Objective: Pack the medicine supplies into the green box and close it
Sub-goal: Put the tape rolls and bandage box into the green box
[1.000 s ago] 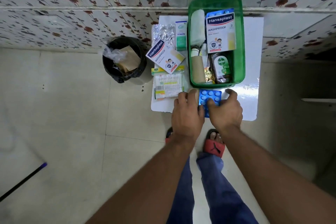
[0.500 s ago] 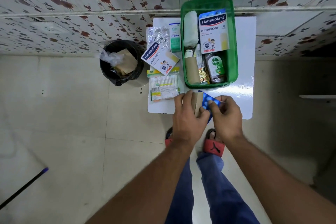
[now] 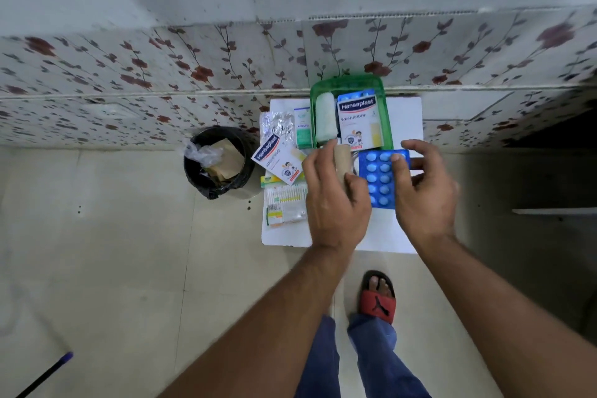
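The green box [image 3: 386, 113] stands open on the white table [image 3: 403, 113] by the wall. A white gauze roll [image 3: 325, 121] and a Hansaplast pack [image 3: 358, 121] lie in it. My left hand [image 3: 336, 200] grips a tan roll [image 3: 342, 161] over the box's near end. My right hand [image 3: 423, 184] pinches a blue blister strip of pills [image 3: 379, 178] beside it. Left of the box lie a second Hansaplast pack [image 3: 277, 160], a silver blister strip [image 3: 276, 123], a green-white carton [image 3: 302, 129] and a cotton-bud pack [image 3: 286, 205]. The box's near half is hidden by my hands.
A black bin [image 3: 218, 161] with paper and plastic in it stands on the floor left of the table. A patterned tiled wall [image 3: 193, 74] rises right behind the table. My sandalled foot [image 3: 378, 297] is under the table's near edge. A dark stick [image 3: 45, 375] lies at bottom left.
Both hands rose from the table's near edge toward the box. My left hand took up the tan roll, and my right hand lifted the blue pill strip. The camera tilted up.
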